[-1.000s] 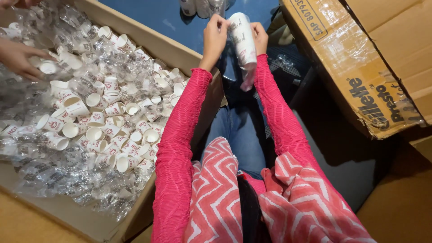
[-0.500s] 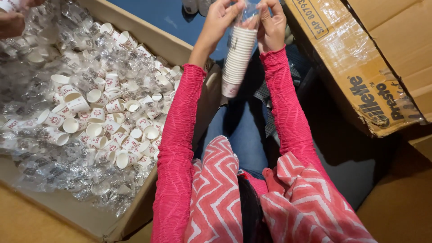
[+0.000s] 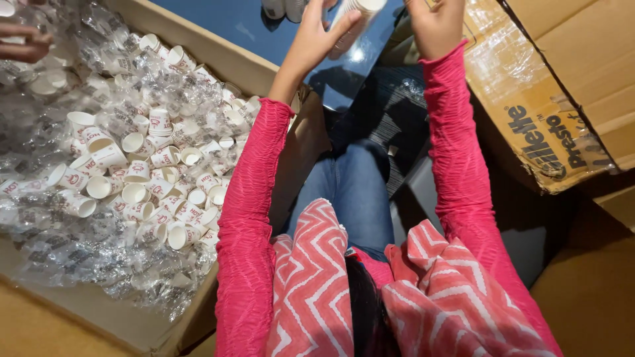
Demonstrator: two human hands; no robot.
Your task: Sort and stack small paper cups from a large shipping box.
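Head view, one item in hand: a stack of paper cups (image 3: 354,16), white, nested, tilted, partly cut off by the upper edge of the frame. Left hand (image 3: 316,41) lies along the near side of the stack, fingers stretched flat against it rather than wrapped round. Right hand (image 3: 433,23) is just beside the stack on its far side; whether it actually clasps the cups cannot be told, the contact being at the frame edge. Beyond the grip, against the dark blue surface (image 3: 231,26), a few more cups (image 3: 283,8) stand. Left of the left forearm: open cardboard box (image 3: 264,69) holding many loose cups (image 3: 142,178) among crumpled clear plastic wrap (image 3: 59,244). At its far corner, another person's hand (image 3: 23,46). Right of the right arm: a second cardboard box (image 3: 562,99). Progress, judged: one stack gathered, most cups in the box unstacked.
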